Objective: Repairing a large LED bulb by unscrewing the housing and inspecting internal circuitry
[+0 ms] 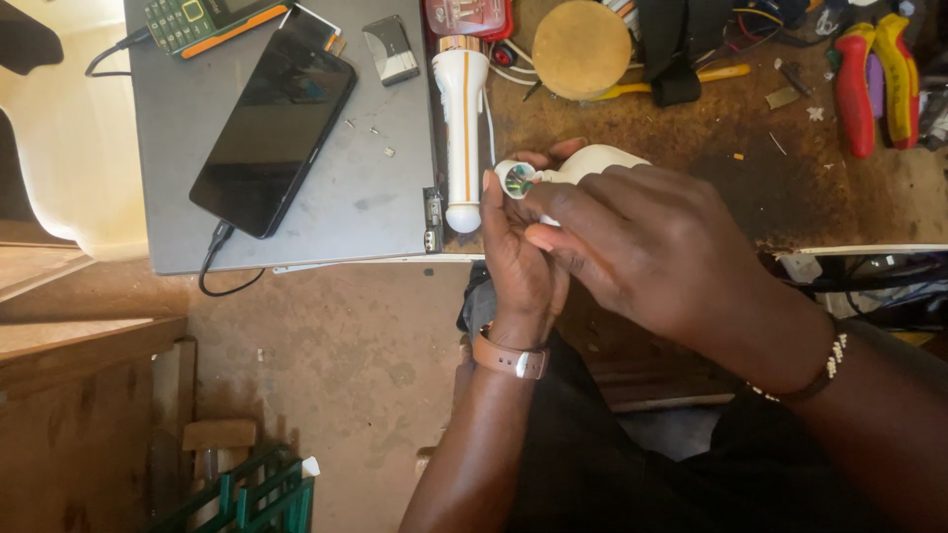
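I hold a white bulb-shaped lamp body (597,160) in both hands, just in front of the bench edge. Its open neck (517,180) points left and shows small coloured wires inside. My left hand (520,259), with a brown watch strap on the wrist, cups the neck from below. My right hand (647,242), with a beaded bracelet, wraps over the body from the right, fingertips at the neck. A white torch with an orange stripe (462,128) lies on the bench just beyond my fingers.
A closed grey laptop (375,197) carries a black smartphone (275,128) on a cable, a keypad phone (202,20) and a small metal piece (390,49). A round wooden disc (581,47), red-and-yellow pliers (874,84) and cables lie on the brown bench. Bare floor and green slats (257,498) below.
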